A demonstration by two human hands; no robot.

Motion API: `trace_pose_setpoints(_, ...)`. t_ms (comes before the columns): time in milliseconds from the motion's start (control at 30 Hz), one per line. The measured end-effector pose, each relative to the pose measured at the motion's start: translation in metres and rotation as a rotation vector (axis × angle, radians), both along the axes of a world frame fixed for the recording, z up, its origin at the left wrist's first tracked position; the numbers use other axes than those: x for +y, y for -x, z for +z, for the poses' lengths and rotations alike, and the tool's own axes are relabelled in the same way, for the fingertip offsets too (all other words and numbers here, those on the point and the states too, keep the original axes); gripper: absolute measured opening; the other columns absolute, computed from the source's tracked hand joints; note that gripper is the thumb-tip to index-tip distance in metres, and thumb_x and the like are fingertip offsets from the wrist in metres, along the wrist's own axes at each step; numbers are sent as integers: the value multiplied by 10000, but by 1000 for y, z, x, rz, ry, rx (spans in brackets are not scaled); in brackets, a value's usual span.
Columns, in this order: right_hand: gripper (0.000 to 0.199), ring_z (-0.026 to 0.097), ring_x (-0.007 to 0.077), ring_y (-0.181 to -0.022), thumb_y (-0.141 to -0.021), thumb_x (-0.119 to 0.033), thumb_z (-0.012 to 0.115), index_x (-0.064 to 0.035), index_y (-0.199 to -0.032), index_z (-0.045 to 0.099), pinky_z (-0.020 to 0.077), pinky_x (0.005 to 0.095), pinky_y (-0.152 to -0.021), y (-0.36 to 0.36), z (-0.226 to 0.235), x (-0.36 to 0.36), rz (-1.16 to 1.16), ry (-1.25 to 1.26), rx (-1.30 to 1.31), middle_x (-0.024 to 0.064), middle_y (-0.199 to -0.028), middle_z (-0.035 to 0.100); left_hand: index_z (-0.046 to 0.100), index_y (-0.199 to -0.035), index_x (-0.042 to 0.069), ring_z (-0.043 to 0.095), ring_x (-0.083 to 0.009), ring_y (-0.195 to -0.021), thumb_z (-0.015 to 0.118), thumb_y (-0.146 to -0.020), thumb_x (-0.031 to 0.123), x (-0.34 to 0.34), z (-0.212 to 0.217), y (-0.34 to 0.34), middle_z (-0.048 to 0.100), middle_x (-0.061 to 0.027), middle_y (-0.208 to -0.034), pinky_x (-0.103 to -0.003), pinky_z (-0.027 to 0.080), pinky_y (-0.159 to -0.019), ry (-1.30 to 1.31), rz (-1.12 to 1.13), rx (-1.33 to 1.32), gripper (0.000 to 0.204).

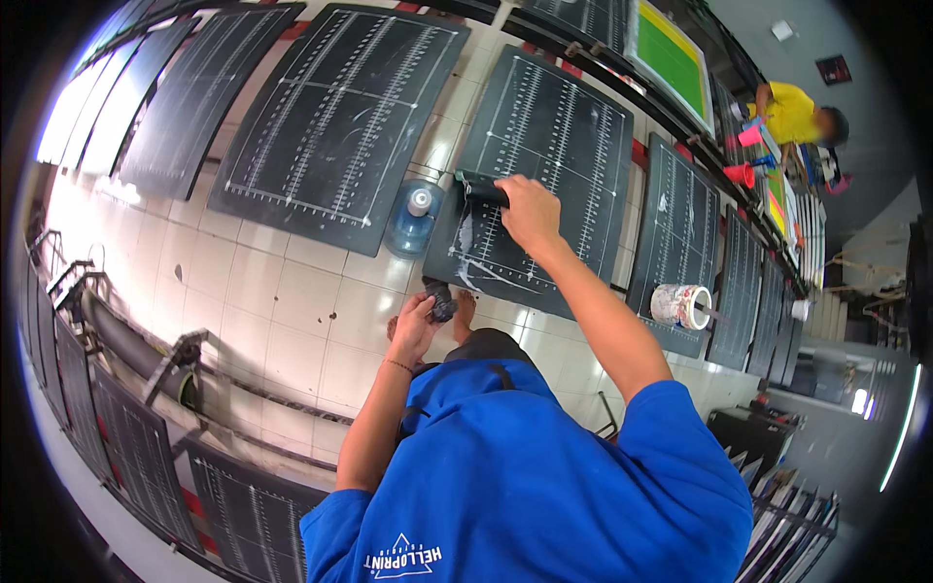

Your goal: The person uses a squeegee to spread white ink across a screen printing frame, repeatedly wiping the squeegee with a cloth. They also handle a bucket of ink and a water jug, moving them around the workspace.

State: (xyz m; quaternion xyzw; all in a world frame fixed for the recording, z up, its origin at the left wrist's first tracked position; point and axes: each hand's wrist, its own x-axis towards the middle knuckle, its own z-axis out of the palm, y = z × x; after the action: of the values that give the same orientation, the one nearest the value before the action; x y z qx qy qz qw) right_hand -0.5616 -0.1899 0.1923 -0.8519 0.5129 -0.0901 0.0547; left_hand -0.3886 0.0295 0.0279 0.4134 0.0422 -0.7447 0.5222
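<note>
Blue shirt (pixel 525 476), tiled floor (pixel 282 291), black board (pixel 554 165), right hand (pixel 530 209) grip on roller (pixel 481 189)

In our right hand (pixel 530 214) we grip a black roller (pixel 481 188), matt and rubbery-looking, pressed on a dark matt board (pixel 569 136) printed with white ruled lines; just below the grip, whitish smears dull its surface. Our left hand (pixel 416 325) clutches a dark crumpled cloth (pixel 441 303), soft and rough. Beyond it, left of the roller, stands a clear bluish plastic bottle (pixel 413 219) on glossy cream floor tiles (pixel 262 291).
</note>
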Motion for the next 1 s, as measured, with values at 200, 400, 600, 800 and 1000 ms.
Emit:
trace_pose_setpoints(200, 414, 646, 274, -1042, -701, -47, 715, -133, -1104, 685, 541, 413, -831, -7, -2, 68, 173, -42, -51, 25, -1104, 688, 474, -1188, -8, 617, -264, -1111, 476, -1040, 101, 13, -16, 30, 582, -136, -1201, -434, 530, -976, 87, 106, 45, 184)
trace_pose_setpoints(400, 421, 656, 258, -1023, -677, -31, 718, -127, -1086, 703, 535, 405, -836, 12, 1, 48, 570, -36, -74, 27, -1091, 703, 481, -1178, 30, 642, -194, -992, 532, -1024, 107, 12, -7, 66, 607, -80, -1121, -357, 544, -876, 89, 365, 36, 180)
trace_pose_setpoints(600, 451, 656, 241, -1051, -665, 6, 692, -127, -1096, 706, 535, 382, -859, 8, 4, 3, 978, -18, -6, 16, -1119, 708, 487, -1182, 60, 603, -155, -1026, 522, -1029, 105, 8, -17, 114, 612, -63, -1134, -329, 508, -903, 119, 698, -156, 164)
trace_pose_setpoints(800, 498, 653, 223, -1061, -645, 24, 700, -133, -1118, 702, 528, 365, -879, 14, -6, -2, 1119, 14, -65, 10, -1129, 703, 505, -1211, 48, 549, -79, -922, 532, -1028, 149, 4, 2, 154, 596, -26, -1124, -243, 431, -690, 74, 800, -325, 211)
trace_pose_setpoints(1000, 494, 667, 232, -1056, -627, 34, 676, -126, -1093, 710, 533, 372, -873, 6, -7, -5, 1176, 52, -94, 15, -1109, 716, 496, -1216, 49, 566, -92, -937, 517, -1031, 133, 5, 0, 171, 601, -34, -1127, -260, 462, -716, 26, 884, -346, 204)
